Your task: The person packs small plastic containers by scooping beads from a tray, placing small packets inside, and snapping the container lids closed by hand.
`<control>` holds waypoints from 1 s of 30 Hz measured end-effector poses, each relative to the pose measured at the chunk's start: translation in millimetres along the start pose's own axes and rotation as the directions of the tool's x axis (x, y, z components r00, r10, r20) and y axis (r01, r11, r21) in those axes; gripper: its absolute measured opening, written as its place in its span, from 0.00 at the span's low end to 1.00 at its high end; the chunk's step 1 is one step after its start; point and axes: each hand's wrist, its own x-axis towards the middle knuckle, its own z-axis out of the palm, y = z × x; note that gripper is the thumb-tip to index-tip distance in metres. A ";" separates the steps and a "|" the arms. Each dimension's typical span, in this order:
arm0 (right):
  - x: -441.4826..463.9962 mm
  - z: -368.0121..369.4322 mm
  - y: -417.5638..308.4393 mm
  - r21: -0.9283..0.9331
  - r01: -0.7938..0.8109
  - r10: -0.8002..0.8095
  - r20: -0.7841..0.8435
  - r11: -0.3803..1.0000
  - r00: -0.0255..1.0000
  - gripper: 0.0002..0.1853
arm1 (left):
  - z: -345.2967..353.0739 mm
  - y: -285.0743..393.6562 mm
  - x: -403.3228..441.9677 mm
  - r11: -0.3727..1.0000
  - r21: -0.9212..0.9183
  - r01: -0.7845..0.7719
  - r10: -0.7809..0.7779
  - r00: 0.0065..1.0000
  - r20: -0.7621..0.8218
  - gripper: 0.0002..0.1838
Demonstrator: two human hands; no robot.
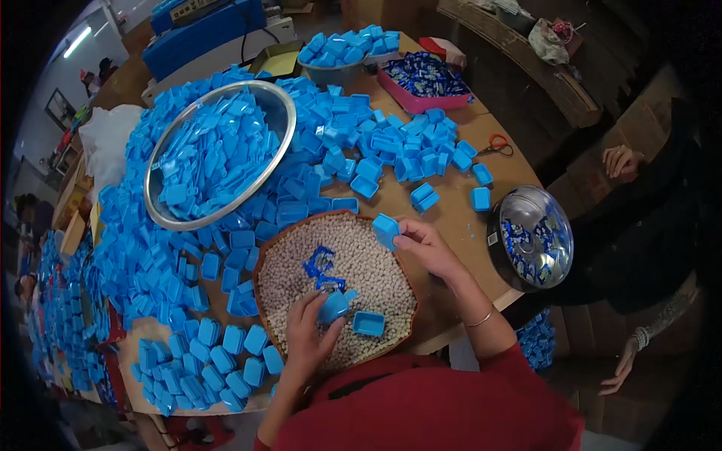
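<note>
a box in each hand over a tray of beads

the left hand (310, 327) rests low in a brown-rimmed tray (257, 279), its fingers closed around a blue box (332, 307). the right hand (427, 246) is raised at the tray's upper right edge, its thumb and fingers pinching a second box (384, 228).

the tray is filled with pale round beads (361, 252). on them lie a few shiny blue packets (321, 261), just beyond the left hand, and an open box (368, 323) beside it, whose inside shows only blue.

left of the tray, a wide steel bowl (278, 105) sits tilted on the heap of boxes (143, 248), loaded with flat blue pieces (218, 150). at the far end of the table (455, 225), a grey tub (336, 75) is piled above its rim with boxes, and a pink tub (417, 104) next to it is full of dark blue packets. at the right edge, a round steel tin (532, 197) holds similar packets, with bare metal showing between them.
</note>
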 end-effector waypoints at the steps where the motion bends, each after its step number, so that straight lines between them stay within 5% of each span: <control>1: -4.3 13.3 -2.9 0.001 0.022 -0.022 0.028 1.000 0.999 0.04 | -0.9 2.3 4.0 0.997 -0.075 -0.011 0.010 1.000 -0.011 0.32; 2: -8.4 28.9 -6.1 0.006 0.040 -0.040 0.061 0.999 0.997 0.04 | -1.3 11.6 6.0 0.914 -0.350 0.206 -0.197 0.978 0.063 0.30; 3: -10.7 47.5 -11.9 -0.231 0.231 -0.204 0.137 0.945 0.969 0.05 | -1.8 22.6 7.1 0.707 -0.579 0.406 -0.376 0.909 0.179 0.29; 5: -15.7 82.9 -21.6 -0.491 0.491 -0.340 0.368 0.719 0.865 0.08 | -3.8 26.4 15.3 0.299 -0.839 0.454 -0.429 0.850 0.306 0.25; 7: -14.5 109.4 -15.6 -0.438 0.589 -0.379 0.478 0.679 0.792 0.10 | -3.3 18.3 7.9 0.164 -0.878 0.449 -0.556 0.777 0.294 0.19; 8: -15.7 113.4 -23.6 -0.393 0.476 -0.292 0.443 0.787 0.848 0.13 | -6.1 10.0 5.0 0.145 -0.892 0.428 -0.596 0.757 0.267 0.19; 10: -10.5 104.5 -15.7 -0.520 0.466 -0.306 0.366 0.716 0.879 0.14 | -27.6 -0.9 -9.4 0.143 -0.870 0.473 -0.698 0.671 0.251 0.18; 12: -8.2 95.4 -5.7 -0.597 0.497 -0.246 0.453 0.630 0.857 0.16 | -47.1 1.1 -19.0 0.190 -0.829 0.526 -0.786 0.588 0.193 0.16; 18: -5.0 102.9 17.4 -0.618 0.567 -0.139 0.600 0.544 0.787 0.16 | -36.4 -10.3 -36.7 0.098 -0.857 0.505 -0.716 0.634 0.292 0.12; 21: -11.6 91.1 -0.7 -0.678 0.489 -0.200 0.461 0.549 0.865 0.17 | -31.7 -4.0 -36.1 0.299 -0.727 0.618 -0.706 0.656 0.268 0.10; 22: -16.5 84.5 -8.2 -0.714 0.487 -0.305 0.380 0.503 0.873 0.16 | -23.7 -9.7 -41.2 0.382 -0.725 0.574 -0.635 0.733 0.245 0.08; 25: -18.8 62.2 1.8 -0.879 0.295 -0.256 0.208 0.374 0.944 0.16 | -6.1 -14.8 -45.8 0.519 -0.579 0.629 -0.589 0.754 0.291 0.08; 30: -23.9 90.6 -6.6 -0.878 0.415 -0.413 0.296 0.237 0.861 0.12 | -7.6 -4.1 -38.0 0.489 -0.711 0.505 -0.620 0.775 0.123 0.10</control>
